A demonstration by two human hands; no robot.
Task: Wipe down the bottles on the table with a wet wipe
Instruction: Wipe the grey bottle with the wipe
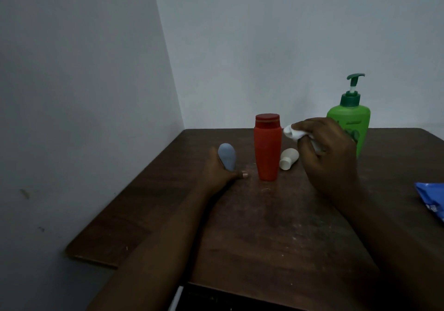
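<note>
Bottles stand and lie in a loose group toward the back of the dark wooden surface (264, 226): a grey-blue bottle (227, 156) at the left, an upright red bottle (268, 148) in the middle, a small white bottle (288, 159) on its side just beside it, and a green pump bottle (349, 121) behind. The left hand (219, 171) is wrapped around the base of the grey-blue bottle — gripping it, thumb resting on the surface. The right hand (329, 149) is clenched on a bunched white wet wipe (294, 134), held above the white bottle, touching none of them. To do this step well, I would steady the gripped bottle firmly and rub the wipe around its whole body. A blue wipe packet (432, 200) lies at the right edge.
</note>
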